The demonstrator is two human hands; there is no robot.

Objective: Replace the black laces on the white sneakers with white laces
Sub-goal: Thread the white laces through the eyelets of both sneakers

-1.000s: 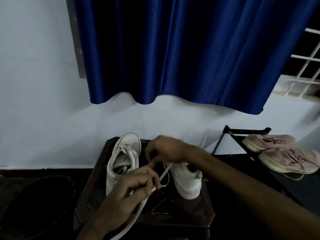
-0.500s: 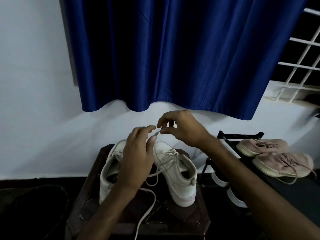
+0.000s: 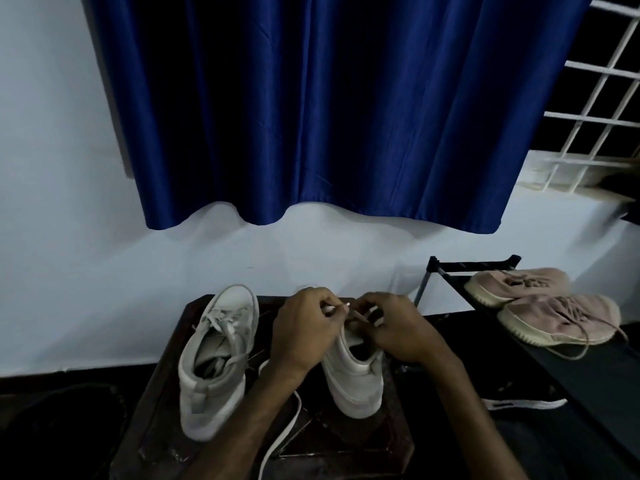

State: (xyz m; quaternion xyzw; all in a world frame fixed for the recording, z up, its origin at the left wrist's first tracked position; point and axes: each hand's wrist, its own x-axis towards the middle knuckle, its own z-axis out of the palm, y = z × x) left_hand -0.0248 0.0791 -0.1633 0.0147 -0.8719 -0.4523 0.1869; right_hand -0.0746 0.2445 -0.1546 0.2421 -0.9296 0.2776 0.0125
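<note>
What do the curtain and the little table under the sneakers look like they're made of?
Curtain: probably satin-like cloth, blue, with a soft sheen along its folds. Table: seemingly dark wood, glossy, with scratch marks; the dim light leaves it uncertain.

A loose lace (image 3: 298,408) crosses the bare gap between left sneaker (image 3: 214,368) and right sneaker (image 3: 353,379).

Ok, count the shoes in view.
5. Left white sneaker and right white sneaker on the stool; far pink shoe and near pink shoe on the rack; a dark shoe below it. More may be hidden.
</note>
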